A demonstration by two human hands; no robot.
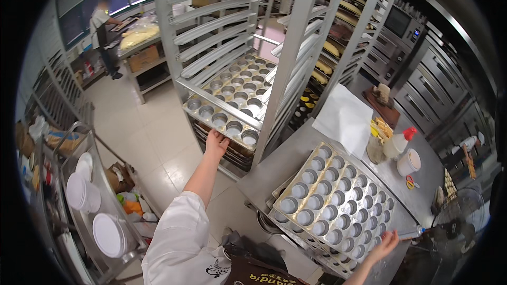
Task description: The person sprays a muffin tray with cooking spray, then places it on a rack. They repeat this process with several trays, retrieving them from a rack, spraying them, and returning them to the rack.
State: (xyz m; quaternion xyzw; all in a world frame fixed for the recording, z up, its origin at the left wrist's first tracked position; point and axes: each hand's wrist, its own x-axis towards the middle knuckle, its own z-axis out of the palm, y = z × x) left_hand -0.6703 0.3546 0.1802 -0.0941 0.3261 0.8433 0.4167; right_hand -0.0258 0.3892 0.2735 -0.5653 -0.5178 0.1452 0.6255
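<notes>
My left hand [217, 144] touches the front edge of a multi-cup muffin tray [237, 97], which lies level on a low pair of runners in a tall metal rack [285, 99]. Whether its fingers close around the tray's lip is hard to tell. My right hand [385, 247] is beside the right edge of another muffin tray [332, 196], fingers apart and holding nothing. That tray tops a stack of similar trays on a steel worktable [269, 170]. Every cup in view looks bare inside.
Dark trays [241, 156] sit beneath the rack's muffin tray. White paper [344, 118], a red-topped bottle [398, 142], a white tub [408, 162] and scissors [412, 182] are on the worktable. A cart [134, 241] with lidded buckets [111, 235] stands left. People [103, 27] work farther off.
</notes>
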